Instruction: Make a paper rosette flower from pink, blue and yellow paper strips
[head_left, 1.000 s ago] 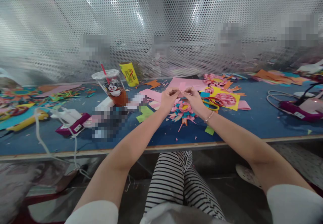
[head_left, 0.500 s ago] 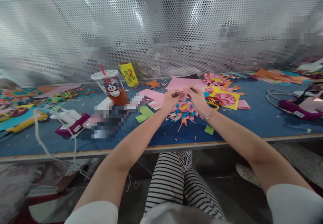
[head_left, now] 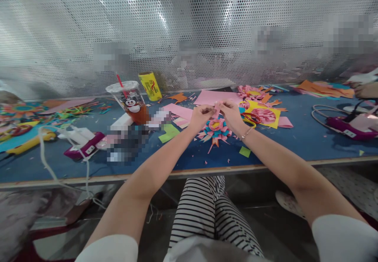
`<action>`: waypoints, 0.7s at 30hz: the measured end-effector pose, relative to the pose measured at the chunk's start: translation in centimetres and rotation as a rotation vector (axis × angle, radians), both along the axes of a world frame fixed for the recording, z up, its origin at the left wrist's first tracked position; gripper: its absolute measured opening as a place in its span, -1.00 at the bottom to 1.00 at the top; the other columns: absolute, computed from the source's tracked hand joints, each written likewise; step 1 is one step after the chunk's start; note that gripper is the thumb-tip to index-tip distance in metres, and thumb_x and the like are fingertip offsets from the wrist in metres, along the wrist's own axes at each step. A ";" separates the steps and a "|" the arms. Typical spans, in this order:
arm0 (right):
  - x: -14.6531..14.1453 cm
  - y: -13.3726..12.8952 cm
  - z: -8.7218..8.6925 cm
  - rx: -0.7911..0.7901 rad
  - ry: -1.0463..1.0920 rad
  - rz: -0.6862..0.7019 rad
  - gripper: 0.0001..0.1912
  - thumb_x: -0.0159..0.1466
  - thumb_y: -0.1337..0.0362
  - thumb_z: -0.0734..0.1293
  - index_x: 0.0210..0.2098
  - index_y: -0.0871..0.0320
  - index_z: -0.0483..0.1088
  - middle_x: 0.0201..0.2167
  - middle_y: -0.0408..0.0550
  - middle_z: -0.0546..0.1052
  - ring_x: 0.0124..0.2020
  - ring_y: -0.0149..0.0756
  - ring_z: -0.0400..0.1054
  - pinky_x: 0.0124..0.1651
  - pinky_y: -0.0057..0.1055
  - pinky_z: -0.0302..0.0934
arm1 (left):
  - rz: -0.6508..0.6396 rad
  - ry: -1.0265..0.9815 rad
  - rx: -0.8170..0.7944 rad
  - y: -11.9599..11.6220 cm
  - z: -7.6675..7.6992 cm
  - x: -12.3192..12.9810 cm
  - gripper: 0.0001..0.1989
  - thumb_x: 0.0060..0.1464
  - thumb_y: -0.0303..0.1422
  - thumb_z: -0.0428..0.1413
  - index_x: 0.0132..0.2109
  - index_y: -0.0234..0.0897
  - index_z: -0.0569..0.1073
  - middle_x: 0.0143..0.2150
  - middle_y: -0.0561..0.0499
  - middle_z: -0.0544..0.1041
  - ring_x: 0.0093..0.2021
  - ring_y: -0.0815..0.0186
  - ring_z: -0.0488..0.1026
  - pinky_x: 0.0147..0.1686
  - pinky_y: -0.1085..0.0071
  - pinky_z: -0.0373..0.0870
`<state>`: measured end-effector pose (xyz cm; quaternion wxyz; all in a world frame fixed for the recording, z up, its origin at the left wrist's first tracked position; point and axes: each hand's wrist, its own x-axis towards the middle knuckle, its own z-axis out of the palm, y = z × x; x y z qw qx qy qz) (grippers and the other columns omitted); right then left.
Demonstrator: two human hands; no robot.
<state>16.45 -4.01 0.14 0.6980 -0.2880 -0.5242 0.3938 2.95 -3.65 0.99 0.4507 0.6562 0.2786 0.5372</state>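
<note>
Between my two hands is a small piece of pink paper, pinched from both sides just above the table. My left hand is closed, its fingertips on the paper's left side. My right hand is closed on the other side, and its fingers cover part of the paper. Right below them lies a pink, blue and orange paper flower with a yellow centre. Red-and-yellow-handled scissors lie beside my right hand, close to a yellow sheet bearing a pink paper flower.
A plastic cup with a red straw and a yellow can-like container stand at the back left. Purple power strips with cables lie at left and right. Pink sheets and green scraps surround my hands. A perforated metal screen borders the table.
Almost nothing differs. Both hands keep their pinch on the pink paper, with at most a slight shift of the fingers. At the far right edge, another person's hand has come into view.
</note>
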 end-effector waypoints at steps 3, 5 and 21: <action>-0.1 -0.2 0.2 -0.040 0.006 0.052 -0.73 -0.06 0.10 0.48 -0.52 0.13 0.40 -0.54 -0.21 0.42 -0.47 -0.46 0.27 -0.31 -0.44 0.23 | 0.006 -0.037 -0.040 0.0 0.0 0.1 -0.81 -0.24 -0.30 0.24 -0.43 -0.32 0.47 -0.52 0.08 0.47 -0.52 0.40 0.39 -0.46 0.42 0.42; -0.2 -0.4 0.4 -0.080 -0.011 0.137 -0.69 -0.08 0.08 0.49 -0.46 0.13 0.42 -0.50 -0.20 0.45 -0.43 -0.42 0.31 -0.27 -0.40 0.26 | 0.021 -0.081 -0.072 0.1 -0.1 0.1 -0.81 -0.24 -0.32 0.23 -0.42 -0.32 0.48 -0.53 0.09 0.45 -0.51 0.40 0.39 -0.43 0.41 0.43; 0.5 0.0 0.6 -0.240 -0.114 0.067 -0.72 -0.09 0.18 0.43 -0.43 0.16 0.34 -0.48 -0.21 0.40 -0.43 -0.47 0.28 -0.31 -0.47 0.23 | 0.103 0.072 -0.085 1.8 -0.6 -0.7 -0.80 0.00 -0.22 0.08 -0.35 -0.29 0.44 -0.37 0.02 0.49 -0.36 0.34 0.42 -0.27 0.39 0.37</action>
